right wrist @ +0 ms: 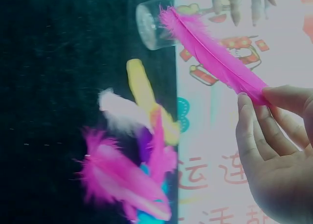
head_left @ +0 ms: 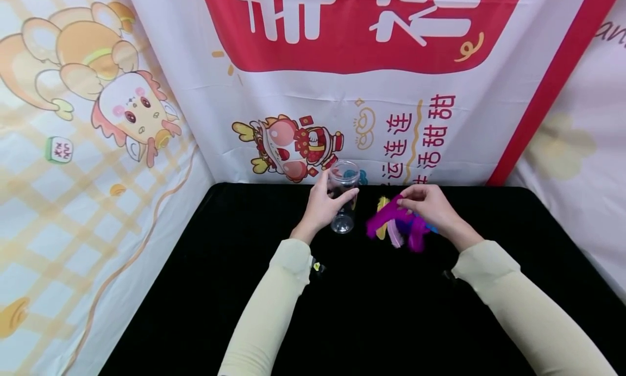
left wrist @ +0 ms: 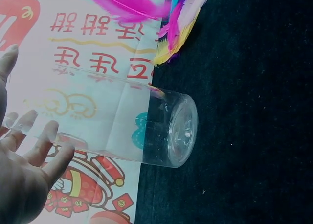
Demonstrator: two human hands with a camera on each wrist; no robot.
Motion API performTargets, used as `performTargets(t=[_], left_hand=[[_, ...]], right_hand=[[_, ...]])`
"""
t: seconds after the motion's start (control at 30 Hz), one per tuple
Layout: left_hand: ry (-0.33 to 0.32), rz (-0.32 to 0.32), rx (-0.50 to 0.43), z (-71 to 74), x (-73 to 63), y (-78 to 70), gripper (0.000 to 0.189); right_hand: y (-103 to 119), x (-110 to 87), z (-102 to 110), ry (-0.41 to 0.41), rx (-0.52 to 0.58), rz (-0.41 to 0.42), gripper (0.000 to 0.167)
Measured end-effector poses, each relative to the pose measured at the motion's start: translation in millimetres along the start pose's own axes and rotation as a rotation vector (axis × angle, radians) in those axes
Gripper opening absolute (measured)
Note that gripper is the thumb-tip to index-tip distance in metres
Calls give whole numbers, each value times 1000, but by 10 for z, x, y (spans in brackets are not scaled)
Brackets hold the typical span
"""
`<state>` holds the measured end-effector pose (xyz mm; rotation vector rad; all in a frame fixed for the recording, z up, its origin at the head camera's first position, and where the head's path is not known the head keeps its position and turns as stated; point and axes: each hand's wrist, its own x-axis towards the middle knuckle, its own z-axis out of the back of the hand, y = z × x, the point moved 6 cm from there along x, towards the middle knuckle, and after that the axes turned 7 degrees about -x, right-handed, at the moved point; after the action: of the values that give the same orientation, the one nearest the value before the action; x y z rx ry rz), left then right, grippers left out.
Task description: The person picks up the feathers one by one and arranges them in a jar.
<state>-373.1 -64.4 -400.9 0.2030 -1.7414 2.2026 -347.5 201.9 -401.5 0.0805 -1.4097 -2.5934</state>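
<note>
My left hand [head_left: 320, 208] grips a clear plastic jar [head_left: 344, 217], fingers round one side and thumb across the other. The jar's rim is up and its round base down; whether the base touches the table I cannot tell. In the left wrist view the jar [left wrist: 112, 116] looks see-through, with no feather visible inside. To its right, my right hand [head_left: 432, 206] pinches a magenta feather [right wrist: 215, 57] by one end between thumb and fingertips. Below that hand lies a loose pile of feathers: yellow [right wrist: 139, 82], whitish [right wrist: 122, 111], magenta [right wrist: 120, 177], purple and blue.
A black cloth [head_left: 371, 311] covers the table. Behind its far edge hangs a white printed banner [head_left: 195, 93] with red lettering and cartoon figures. Another printed sheet [head_left: 44, 213] hangs along the left side.
</note>
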Motion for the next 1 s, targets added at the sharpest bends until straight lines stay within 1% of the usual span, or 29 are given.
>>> performTargets(t=[0.17, 0.3, 0.57, 0.73, 1.0], left_hand=[[8, 6, 4, -10, 1, 13, 70], [5, 7, 4, -2, 5, 11, 69], [6, 0, 3, -8, 14, 15, 67], [0, -2, 15, -4, 15, 21, 71], [3, 2, 20, -2, 15, 12, 71]], right_hand=[[109, 18, 101, 6, 19, -11, 24], [200, 48, 160, 1, 42, 14, 26], [362, 77, 258, -12, 26, 54, 28], [474, 74, 316, -44, 37, 88, 27], [659, 93, 433, -111, 77, 103, 25]])
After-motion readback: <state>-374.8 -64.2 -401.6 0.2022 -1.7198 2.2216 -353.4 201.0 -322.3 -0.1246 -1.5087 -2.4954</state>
